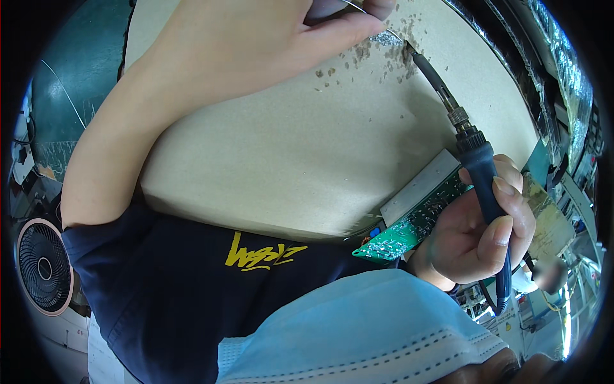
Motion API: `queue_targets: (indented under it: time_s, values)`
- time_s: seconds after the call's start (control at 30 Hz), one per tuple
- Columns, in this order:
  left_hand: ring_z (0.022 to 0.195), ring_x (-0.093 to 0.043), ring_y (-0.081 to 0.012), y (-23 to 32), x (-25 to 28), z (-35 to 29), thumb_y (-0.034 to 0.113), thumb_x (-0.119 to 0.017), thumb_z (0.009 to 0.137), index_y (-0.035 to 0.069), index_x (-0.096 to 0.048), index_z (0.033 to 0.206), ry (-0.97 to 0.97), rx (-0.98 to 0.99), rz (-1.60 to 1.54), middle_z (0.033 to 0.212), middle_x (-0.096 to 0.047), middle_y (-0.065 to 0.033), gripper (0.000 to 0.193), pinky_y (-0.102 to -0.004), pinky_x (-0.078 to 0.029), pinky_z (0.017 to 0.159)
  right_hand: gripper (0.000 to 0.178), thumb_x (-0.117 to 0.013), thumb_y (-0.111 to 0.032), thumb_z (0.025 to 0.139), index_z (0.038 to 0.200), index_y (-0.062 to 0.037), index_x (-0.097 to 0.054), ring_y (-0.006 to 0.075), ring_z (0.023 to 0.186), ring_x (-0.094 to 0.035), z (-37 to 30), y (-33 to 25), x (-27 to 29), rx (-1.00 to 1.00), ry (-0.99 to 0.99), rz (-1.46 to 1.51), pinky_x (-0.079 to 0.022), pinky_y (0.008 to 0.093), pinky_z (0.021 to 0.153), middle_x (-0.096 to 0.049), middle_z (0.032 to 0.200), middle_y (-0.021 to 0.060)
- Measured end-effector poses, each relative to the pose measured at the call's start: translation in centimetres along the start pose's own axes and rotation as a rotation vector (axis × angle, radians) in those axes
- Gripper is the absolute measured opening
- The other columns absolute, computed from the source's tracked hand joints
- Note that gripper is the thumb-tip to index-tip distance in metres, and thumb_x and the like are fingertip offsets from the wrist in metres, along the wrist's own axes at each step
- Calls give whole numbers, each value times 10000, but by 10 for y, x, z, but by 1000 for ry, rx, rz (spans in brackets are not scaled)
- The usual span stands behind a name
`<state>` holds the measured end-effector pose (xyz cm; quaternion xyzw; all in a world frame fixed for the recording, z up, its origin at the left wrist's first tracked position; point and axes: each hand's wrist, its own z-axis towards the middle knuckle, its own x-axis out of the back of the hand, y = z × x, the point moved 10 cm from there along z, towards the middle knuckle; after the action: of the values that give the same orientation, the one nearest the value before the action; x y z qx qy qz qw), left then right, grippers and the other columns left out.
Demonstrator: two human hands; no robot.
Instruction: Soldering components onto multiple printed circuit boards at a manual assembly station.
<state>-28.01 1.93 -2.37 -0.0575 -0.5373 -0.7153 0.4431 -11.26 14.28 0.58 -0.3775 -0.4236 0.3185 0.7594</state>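
Note:
My right hand (470,240) is closed round the dark blue handle of a soldering iron (478,153), which slants up and left. The iron's tip meets the end of a thin silvery solder wire (394,34) above the pale work surface. My left hand (313,38), partly cut off by the upper edge, pinches that wire between thumb and fingers. A green circuit board (406,233) with solder joints and a flat grey metal plate (419,184) lies tilted beside my right hand. Whether that hand touches the board I cannot tell.
Brown flecks and silvery solder bits (384,40) are scattered on the pale work surface (288,153) around the tip. Plastic-wrapped dark bars (543,70) run along the right. A round fan (45,265) stands at the left. Another person (543,278) is far off at the right.

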Motion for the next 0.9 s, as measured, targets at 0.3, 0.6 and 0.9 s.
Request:
queue_targets:
  time_s: [0.3, 0.6, 0.9]
  values:
    - [491, -414, -168, -2, -2, 1, 11, -738, 766, 40, -652, 798, -25, 36, 36, 560, -449, -42, 96, -316, -344, 501, 347, -464, -337, 1033, 1110, -17, -572, 231, 724, -533, 0, -1, -2, -14, -6, -6, -429, 363, 700, -610, 807, 170]
    - [488, -419, -164, 10, -5, 4, 8, -740, 760, 46, -648, 794, -55, -29, 136, 554, -446, -33, 104, -312, -341, 501, 362, -408, -270, 1004, 1105, 26, -590, 270, 730, -553, -1, -2, -1, 16, -12, 0, -428, 432, 751, -594, 796, 215]
    - [499, -437, -194, 1, -5, 0, 2, -732, 749, 41, -642, 811, 17, -58, 37, 556, -431, -48, 116, -325, -356, 512, 349, -482, -352, 1028, 1103, -24, -577, 225, 724, -527, -2, 2, 0, -15, -4, 18, -430, 353, 684, -613, 819, 169]
